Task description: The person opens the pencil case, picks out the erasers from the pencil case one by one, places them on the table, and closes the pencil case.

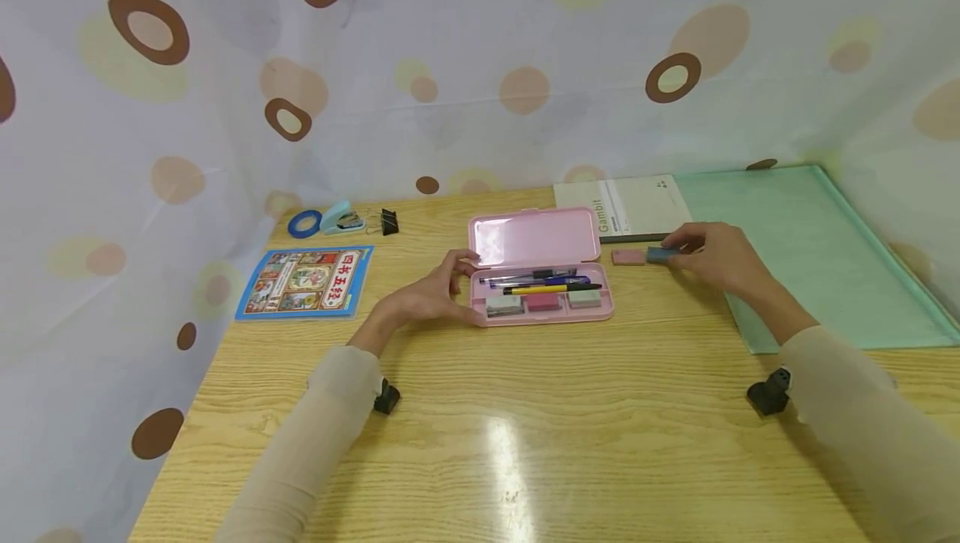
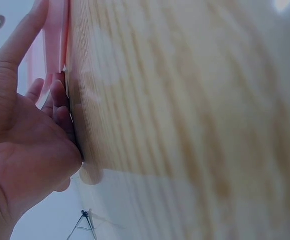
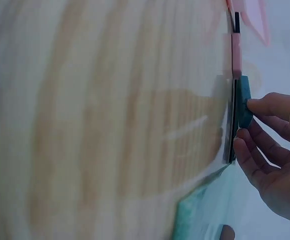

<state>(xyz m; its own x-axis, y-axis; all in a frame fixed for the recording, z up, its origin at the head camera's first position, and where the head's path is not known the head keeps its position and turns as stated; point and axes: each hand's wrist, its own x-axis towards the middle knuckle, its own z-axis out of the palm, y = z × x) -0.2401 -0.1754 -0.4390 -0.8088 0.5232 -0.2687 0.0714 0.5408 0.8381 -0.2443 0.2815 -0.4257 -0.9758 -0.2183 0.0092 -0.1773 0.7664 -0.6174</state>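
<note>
A pink pencil case lies with its lid folded back. Pens, one of them yellow and black, fill its long compartment; in front sit a pink eraser and whitish erasers. My left hand holds the case's left end, thumb at the front corner and fingers along the side by the hinge. Off to the right, my right hand pinches a blue eraser between thumb and fingers, close over the table. Beside it rests another pink eraser.
Behind the erasers lies a Gambit notebook, partly over a green mat on the right. To the left are a blue-edged book, blue tape, a light blue stapler and a black binder clip.
</note>
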